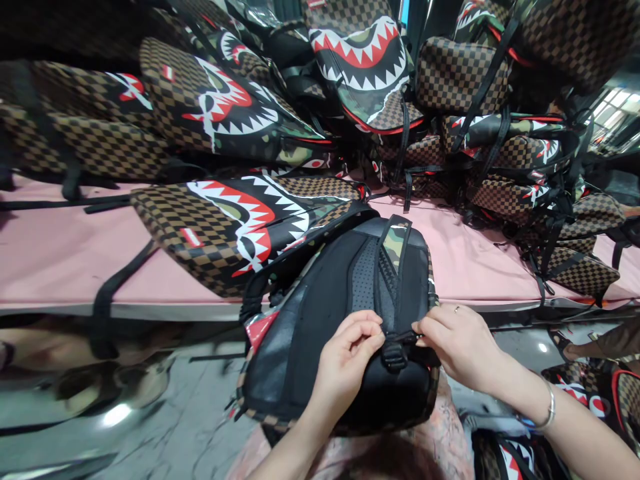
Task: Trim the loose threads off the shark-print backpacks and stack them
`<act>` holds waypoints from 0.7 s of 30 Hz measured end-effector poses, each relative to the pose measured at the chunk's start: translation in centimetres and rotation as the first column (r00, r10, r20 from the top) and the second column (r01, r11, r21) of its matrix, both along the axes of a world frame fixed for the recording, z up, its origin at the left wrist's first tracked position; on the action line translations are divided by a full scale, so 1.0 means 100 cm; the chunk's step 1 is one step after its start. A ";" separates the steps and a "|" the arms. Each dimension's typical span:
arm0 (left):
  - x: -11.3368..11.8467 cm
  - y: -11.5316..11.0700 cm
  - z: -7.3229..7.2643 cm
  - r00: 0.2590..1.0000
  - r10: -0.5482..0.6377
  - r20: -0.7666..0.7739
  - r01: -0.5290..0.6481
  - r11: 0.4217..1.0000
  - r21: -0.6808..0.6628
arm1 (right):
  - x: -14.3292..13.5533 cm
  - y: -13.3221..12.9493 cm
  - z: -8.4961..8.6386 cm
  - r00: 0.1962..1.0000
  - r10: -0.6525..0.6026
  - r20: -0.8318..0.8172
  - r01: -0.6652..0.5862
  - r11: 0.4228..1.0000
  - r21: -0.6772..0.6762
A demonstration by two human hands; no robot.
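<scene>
Left hand (pixel 350 343): fingers curled, tips pinched on black strap (pixel 404 337) over backpack (pixel 320 327). Right hand (pixel 454 341): angled inward, thumb and forefinger closed on same strap.

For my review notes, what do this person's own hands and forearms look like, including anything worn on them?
Both are bare, with no gloves or sleeves in view. The right hand has a thin ring on one finger and a slim, silver-coloured bracelet at the wrist. The left hand shows no jewellery.
</scene>
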State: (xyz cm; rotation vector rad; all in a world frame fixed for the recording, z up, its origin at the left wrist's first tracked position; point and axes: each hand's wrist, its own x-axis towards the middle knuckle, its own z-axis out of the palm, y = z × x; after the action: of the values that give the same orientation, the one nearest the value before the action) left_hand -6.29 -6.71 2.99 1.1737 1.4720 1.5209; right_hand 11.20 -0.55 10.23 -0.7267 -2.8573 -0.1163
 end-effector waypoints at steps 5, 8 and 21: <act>0.002 0.001 0.003 1.000 -0.013 0.017 0.013 1.000 -0.014 | -0.008 0.004 0.003 0.997 0.045 0.066 -0.044 0.999 -0.014; 0.002 0.001 0.005 0.999 -0.004 0.041 0.004 1.000 -0.014 | -0.010 0.005 0.002 0.997 0.051 0.049 -0.052 0.999 0.015; 0.002 0.007 0.012 0.702 -0.033 0.711 0.154 0.982 -0.106 | 0.001 -0.039 -0.081 0.747 -0.479 -0.462 0.106 0.771 -0.628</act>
State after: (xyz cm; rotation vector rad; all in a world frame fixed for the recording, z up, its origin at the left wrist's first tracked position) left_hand -6.11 -6.03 4.17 0.4469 0.9507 1.5051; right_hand 11.28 -4.47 2.16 -1.1018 -2.1021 0.8229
